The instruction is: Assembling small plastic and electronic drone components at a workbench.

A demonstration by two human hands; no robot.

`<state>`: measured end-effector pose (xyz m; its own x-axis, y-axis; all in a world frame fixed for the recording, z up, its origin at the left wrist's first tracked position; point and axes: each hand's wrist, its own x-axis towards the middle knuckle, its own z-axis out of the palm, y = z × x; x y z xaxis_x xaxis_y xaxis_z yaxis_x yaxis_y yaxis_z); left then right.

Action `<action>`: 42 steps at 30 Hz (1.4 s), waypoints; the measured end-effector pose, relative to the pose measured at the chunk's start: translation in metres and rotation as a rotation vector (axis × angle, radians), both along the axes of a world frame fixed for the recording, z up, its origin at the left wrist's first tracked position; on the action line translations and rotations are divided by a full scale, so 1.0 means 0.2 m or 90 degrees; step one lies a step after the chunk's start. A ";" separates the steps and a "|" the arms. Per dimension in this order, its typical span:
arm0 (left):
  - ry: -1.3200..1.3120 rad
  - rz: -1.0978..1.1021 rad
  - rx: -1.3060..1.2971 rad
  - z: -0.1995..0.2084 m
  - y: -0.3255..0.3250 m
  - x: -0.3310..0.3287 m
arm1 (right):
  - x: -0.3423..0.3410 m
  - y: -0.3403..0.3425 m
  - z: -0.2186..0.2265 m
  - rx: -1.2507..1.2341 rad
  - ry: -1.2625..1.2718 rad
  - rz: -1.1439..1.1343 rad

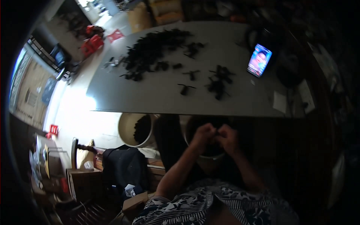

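My left hand and my right hand meet fingertip to fingertip, both closed in a pinch. Whatever sits between the fingers is too small and dark to make out. Below them is a round bucket, its pale rim showing and its inside very dark. Beyond, on the grey table, lies a big heap of small dark pieces with thin stems or strips sticking out. Nearer the table's front edge are a smaller pile of the same and a few single pieces.
A white bucket partly filled with dark pieces stands on the floor to the left. At the table's right, a lit phone leans upright. A dark bag and a wooden box lie left of me. Red objects stand far left.
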<state>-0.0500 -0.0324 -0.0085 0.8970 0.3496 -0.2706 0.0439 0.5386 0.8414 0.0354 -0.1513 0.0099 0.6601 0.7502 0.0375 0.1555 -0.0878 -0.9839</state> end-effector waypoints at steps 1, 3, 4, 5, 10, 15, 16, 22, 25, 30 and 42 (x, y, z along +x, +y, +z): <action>-0.005 -0.048 -0.033 0.02 0.02 -0.01 | 0.00 0.00 0.02 -0.018 0.007 -0.026; -0.036 -0.057 -0.066 0.09 0.01 0.01 | 0.04 0.00 0.03 0.039 0.094 -0.001; -0.016 -0.058 -0.070 0.10 0.02 0.01 | 0.04 0.01 0.03 0.031 0.098 -0.016; -0.012 -0.070 -0.078 0.06 0.03 0.02 | 0.04 0.01 0.03 0.054 0.122 0.003; -0.017 -0.001 -0.152 -0.07 0.00 0.05 | 0.02 0.01 0.01 0.057 0.108 -0.013; -0.012 0.112 -0.148 -0.07 -0.08 0.06 | 0.00 0.02 -0.06 0.070 -0.045 -0.074; -0.004 0.156 -0.153 -0.05 -0.10 0.07 | 0.00 0.03 -0.08 0.068 -0.044 -0.077; 0.011 0.265 -0.115 -0.08 -0.13 0.10 | -0.02 0.03 -0.13 0.054 -0.075 -0.093; 0.010 0.296 -0.104 -0.11 -0.13 0.11 | -0.02 0.05 -0.14 0.055 -0.054 -0.104; 0.087 0.207 -0.112 -0.21 -0.04 0.08 | 0.13 0.11 -0.04 -0.222 0.052 0.048; 0.065 -0.048 0.280 -0.15 -0.03 0.08 | 0.60 0.54 -0.02 -0.169 -0.524 -0.249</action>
<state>-0.0347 -0.0388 -0.0382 0.9007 0.3862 -0.1990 0.1637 0.1224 0.9789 0.1554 -0.0440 0.0062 0.7087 0.5329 0.4623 0.7036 -0.4857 -0.5187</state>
